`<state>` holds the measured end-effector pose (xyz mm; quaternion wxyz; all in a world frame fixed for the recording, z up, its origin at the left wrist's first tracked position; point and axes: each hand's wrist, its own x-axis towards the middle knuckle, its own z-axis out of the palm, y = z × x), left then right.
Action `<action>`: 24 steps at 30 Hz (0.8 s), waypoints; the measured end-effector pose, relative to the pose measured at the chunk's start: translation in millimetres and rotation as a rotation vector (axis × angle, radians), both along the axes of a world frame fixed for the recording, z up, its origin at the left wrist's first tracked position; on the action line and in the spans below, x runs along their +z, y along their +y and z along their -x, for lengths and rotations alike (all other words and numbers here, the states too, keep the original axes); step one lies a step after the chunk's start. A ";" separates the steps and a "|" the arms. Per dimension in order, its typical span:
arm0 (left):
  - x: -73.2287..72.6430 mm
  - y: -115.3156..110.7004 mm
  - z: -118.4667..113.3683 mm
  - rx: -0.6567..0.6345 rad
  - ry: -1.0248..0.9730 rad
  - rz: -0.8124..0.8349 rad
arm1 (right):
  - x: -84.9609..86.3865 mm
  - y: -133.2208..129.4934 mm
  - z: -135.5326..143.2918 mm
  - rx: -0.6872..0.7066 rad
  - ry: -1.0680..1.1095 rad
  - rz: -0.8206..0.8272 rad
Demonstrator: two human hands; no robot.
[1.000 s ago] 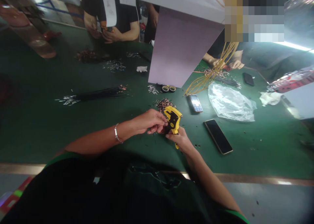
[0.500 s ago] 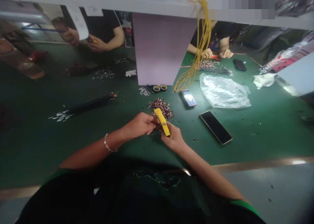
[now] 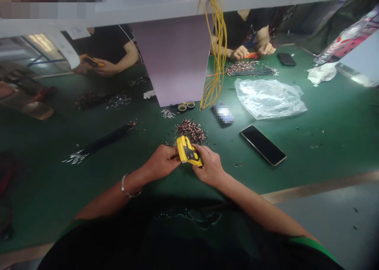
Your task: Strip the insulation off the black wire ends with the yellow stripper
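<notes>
A yellow wire stripper with a dark side panel (image 3: 182, 151) is gripped in my right hand (image 3: 209, 165), its head towards the left. My left hand (image 3: 162, 159) is closed, fingertips pinched against the stripper's head; whatever it holds there is hidden. Just beyond both hands lies a heap of short copper-and-black wire scraps (image 3: 192, 130). On the left rests a bundle of black wires (image 3: 108, 139), with silvery ends near me and coppery ends at the far side. A small pile of silvery pieces (image 3: 168, 113) sits behind the scraps.
Two tape rolls (image 3: 186, 106) stand by a pale upright panel (image 3: 174, 60). Yellow wires (image 3: 217, 45) hang from the shelf (image 3: 118, 11). To the right are a black phone (image 3: 263, 145), a blurred-out device (image 3: 224, 114) and a clear plastic bag (image 3: 271, 98). Co-workers' hands (image 3: 239, 52) hold tools across the table.
The wire stripper has turned so its flat side faces up and its head points more to the left. My hands stay close together, and the view has shifted slightly.
</notes>
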<state>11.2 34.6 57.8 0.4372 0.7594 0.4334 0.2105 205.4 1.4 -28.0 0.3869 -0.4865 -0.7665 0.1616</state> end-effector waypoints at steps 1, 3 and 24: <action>-1.0 0.0 0.6 -0.011 0.009 -0.021 | -0.8 0.0 0.2 -0.002 -0.008 -0.008; -3.4 0.1 1.8 -0.025 0.022 -0.057 | -2.3 -0.1 0.9 -0.013 -0.021 -0.030; -7.8 -1.8 0.0 0.002 0.024 -0.115 | -7.5 0.5 2.1 -0.031 -0.062 -0.094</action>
